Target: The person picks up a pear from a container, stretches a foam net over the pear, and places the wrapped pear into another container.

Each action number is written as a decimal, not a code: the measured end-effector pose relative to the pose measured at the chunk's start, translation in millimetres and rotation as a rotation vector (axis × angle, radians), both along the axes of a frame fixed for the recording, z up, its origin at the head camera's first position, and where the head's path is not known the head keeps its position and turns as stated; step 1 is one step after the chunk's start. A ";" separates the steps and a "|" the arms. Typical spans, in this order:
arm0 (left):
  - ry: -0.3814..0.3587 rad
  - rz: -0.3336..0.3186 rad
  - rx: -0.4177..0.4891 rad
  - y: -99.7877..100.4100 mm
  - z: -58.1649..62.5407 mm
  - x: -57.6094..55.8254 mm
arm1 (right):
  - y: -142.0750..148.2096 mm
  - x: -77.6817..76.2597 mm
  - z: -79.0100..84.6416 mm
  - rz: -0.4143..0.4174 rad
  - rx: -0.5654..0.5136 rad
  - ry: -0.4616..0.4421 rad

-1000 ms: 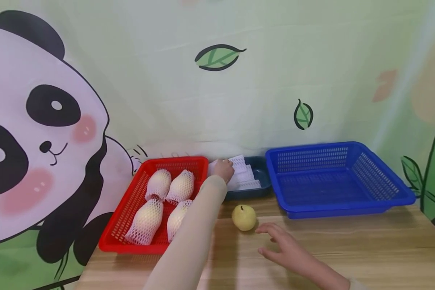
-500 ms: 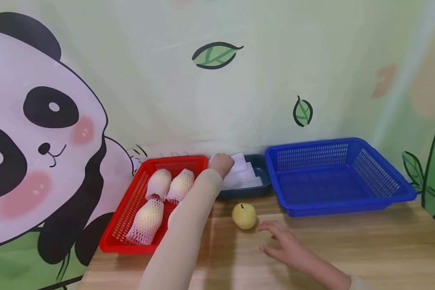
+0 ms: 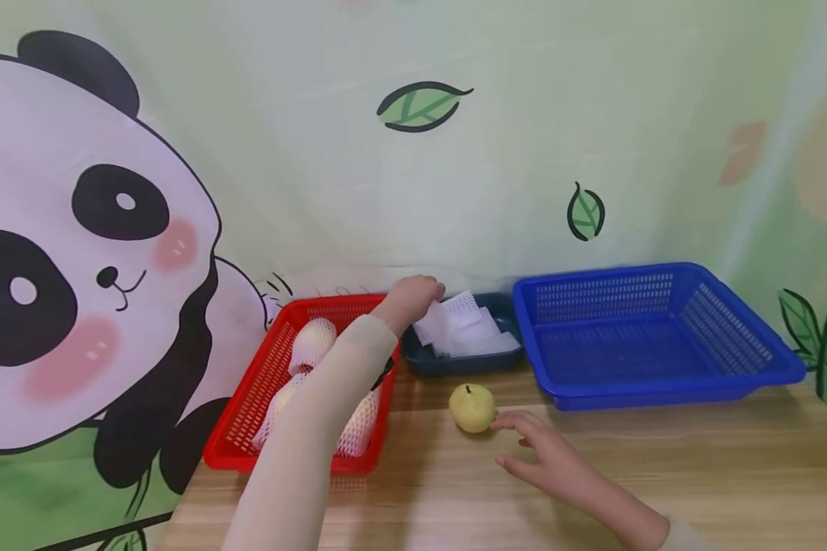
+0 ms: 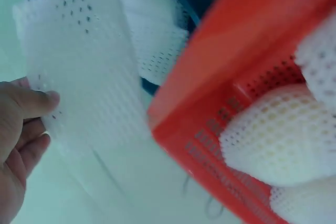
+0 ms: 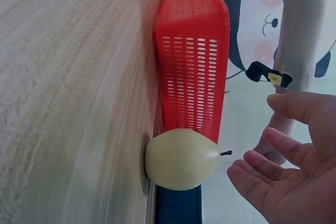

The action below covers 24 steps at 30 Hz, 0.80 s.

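My left hand (image 3: pixel 413 300) pinches a white foam net sleeve (image 4: pixel 84 61) by its edge, between thumb and fingers, above the dark teal tray (image 3: pixel 455 366). More foam net sleeves (image 3: pixel 478 330) lie flat in that tray. On the wooden table a yellow pear (image 3: pixel 473 408) stands with its stem up. Close at the pear's right side is my right hand (image 3: pixel 547 459), its fingers relaxed and spread, holding nothing. In the right wrist view the palm of that hand faces the pear (image 5: pixel 181 159).
To the left stands a red basket (image 3: pixel 384 428) with several net-wrapped pears (image 4: pixel 283 135), partly hidden by my left sleeve. A blue basket (image 3: pixel 648 402) stands at the back right. A cloth backdrop with a panda print hangs behind the table (image 3: pixel 661 467).
My left hand has lifted from the teal tray with a foam net sleeve and moved slightly left and up. The right hand stays beside the pear.
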<state>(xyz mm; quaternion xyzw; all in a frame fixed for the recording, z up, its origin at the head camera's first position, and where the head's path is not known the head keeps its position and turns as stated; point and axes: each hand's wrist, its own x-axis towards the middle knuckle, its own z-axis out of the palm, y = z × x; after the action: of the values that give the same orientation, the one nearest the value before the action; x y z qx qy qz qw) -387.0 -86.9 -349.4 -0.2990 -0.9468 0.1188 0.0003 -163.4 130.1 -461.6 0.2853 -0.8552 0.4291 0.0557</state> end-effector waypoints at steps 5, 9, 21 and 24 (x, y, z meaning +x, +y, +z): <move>0.029 -0.013 -0.002 -4.7 4.6 -1.1 | 0.5 -0.7 -0.9 -0.008 -0.011 -0.006; 0.071 0.040 0.143 -4.5 19.1 8.0 | 0.2 -1.4 3.3 -0.033 -0.029 -0.023; 0.008 0.219 1.048 -7.2 39.4 82.8 | -10.4 -7.1 43.6 -0.171 -0.166 0.117; 0.021 0.229 1.154 -4.7 28.9 104.0 | -18.2 -9.9 54.8 -0.185 -0.184 0.166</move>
<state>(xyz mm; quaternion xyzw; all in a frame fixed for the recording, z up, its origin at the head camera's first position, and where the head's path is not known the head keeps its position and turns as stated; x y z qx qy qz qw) -283.0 -91.7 -320.5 -0.1454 -0.8846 -0.4133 0.1598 -173.3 111.9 -406.8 0.2337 -0.8272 0.4737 0.1915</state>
